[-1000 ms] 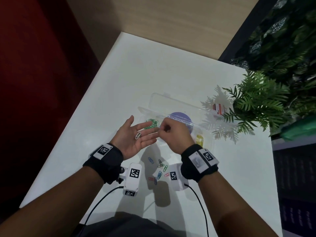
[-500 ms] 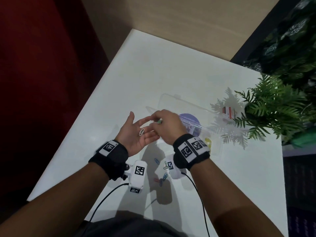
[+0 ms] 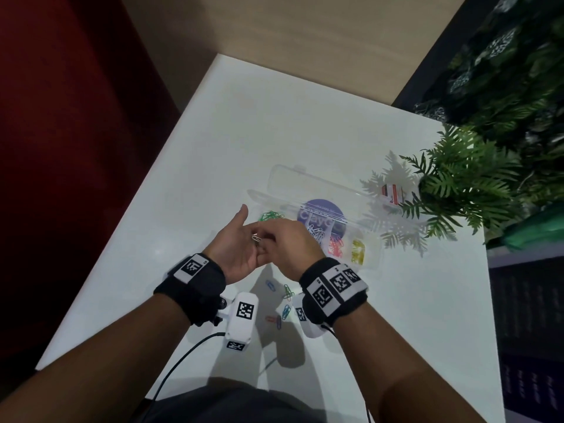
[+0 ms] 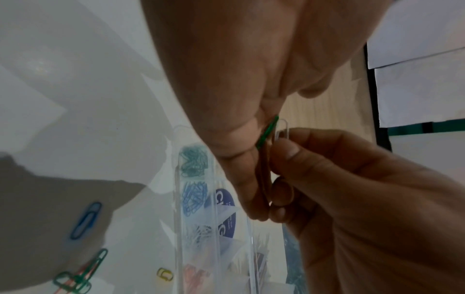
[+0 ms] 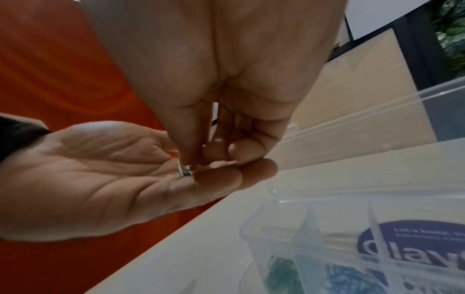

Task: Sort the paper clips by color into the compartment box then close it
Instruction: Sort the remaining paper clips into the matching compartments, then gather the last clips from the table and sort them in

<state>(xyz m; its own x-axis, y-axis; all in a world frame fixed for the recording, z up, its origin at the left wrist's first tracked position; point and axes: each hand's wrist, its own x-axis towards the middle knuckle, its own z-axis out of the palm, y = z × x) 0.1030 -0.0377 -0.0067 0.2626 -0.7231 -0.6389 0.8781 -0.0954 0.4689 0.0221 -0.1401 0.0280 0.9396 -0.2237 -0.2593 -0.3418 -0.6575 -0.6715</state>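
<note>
Two clips sit at the fingertips: right hand (image 3: 287, 245) pinches a silver paper clip (image 4: 282, 129) between thumb and forefinger, other fingers curled. Green paper clip (image 4: 267, 132) lies against the left hand (image 3: 235, 248), which is palm up, fingers nearly straight, gripping nothing. Both hands hover over the table (image 3: 244, 132), just near of the clear compartment box (image 3: 370, 257), lid open. Its compartments hold green, blue, silver, pink and yellow clips, sorted. Loose blue paper clip (image 3: 270, 285) and a few others lie on the table between the wrists.
</note>
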